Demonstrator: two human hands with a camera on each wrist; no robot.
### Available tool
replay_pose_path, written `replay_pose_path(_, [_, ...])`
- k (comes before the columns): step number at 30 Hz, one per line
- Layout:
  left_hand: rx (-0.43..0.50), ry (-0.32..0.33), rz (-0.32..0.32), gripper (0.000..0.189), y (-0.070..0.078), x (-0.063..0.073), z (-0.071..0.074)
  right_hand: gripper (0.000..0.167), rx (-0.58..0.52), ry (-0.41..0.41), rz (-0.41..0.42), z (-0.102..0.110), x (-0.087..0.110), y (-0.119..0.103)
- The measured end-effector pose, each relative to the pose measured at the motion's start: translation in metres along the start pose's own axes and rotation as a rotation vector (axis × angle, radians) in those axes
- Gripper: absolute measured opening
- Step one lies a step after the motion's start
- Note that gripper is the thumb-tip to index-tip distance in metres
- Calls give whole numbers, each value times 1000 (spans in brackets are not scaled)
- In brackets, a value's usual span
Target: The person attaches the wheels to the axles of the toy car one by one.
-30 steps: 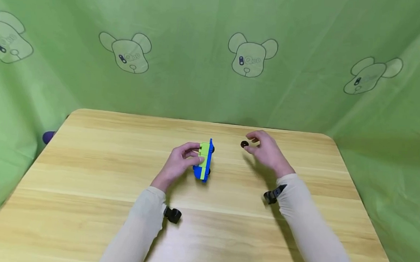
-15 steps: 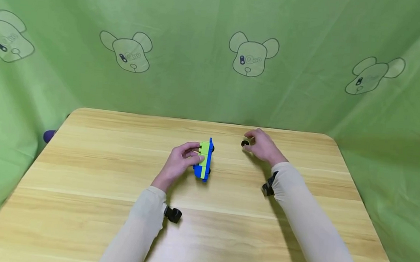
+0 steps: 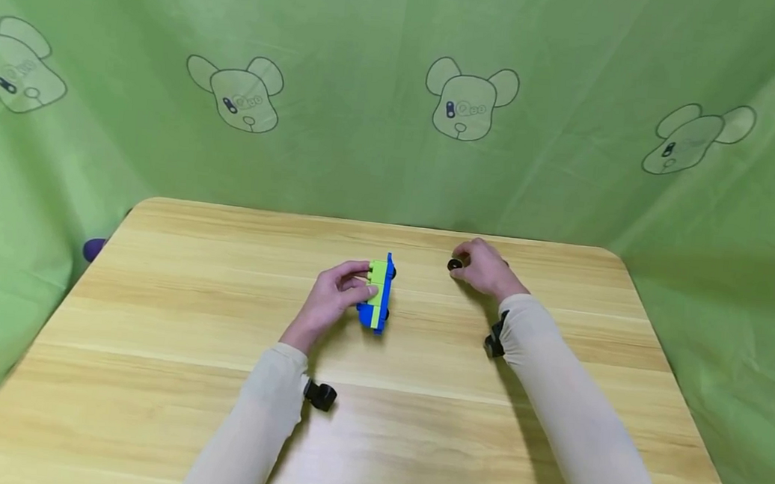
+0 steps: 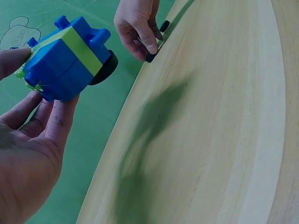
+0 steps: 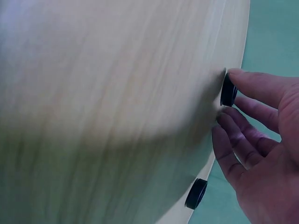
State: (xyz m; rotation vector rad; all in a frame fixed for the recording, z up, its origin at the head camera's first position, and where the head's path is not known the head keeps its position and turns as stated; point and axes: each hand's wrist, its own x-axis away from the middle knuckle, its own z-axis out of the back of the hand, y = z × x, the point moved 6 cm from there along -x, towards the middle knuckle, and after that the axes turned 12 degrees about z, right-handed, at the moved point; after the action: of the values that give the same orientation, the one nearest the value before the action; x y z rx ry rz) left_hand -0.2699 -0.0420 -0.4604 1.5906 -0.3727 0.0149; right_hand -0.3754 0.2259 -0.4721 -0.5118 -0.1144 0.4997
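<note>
My left hand [image 3: 326, 303] grips a blue and lime-green toy car [image 3: 377, 294] built of blocks, thumb on one side and fingers on the other. The car is tipped on its side above the table, and a black wheel [image 4: 106, 69] shows on its underside in the left wrist view. Farther right, my right hand [image 3: 485, 270] pinches a small loose black wheel [image 5: 229, 89] at the tabletop, between thumb and index finger. The other right fingers are spread loosely beside it. A second loose black wheel [image 5: 195, 193] lies near those fingers, mostly hidden behind the hand in the head view.
The wooden table [image 3: 387, 444] has its far edge just beyond my right hand. A green curtain [image 3: 353, 157] with printed bear heads hangs behind and at both sides. Something purple [image 3: 93, 249] shows past the left edge.
The right hand has moved slightly left and its fingers have closed in on the loose wheel. My left hand still holds the car in about the same place.
</note>
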Motion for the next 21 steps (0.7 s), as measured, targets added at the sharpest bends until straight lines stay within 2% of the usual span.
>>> replay_pose_path(8, [2,-9,9,48,1,0,-3,30,36,-15,11,-2,1,1])
replay_pose_path(16, [-1,-24,46,51,-3,4,-4,27,-40,-10,66,-4,5,-1])
replay_pose_path(21, [9,-33,36,52,-3,3,-6,26,-48,-36,49,1,12,-2])
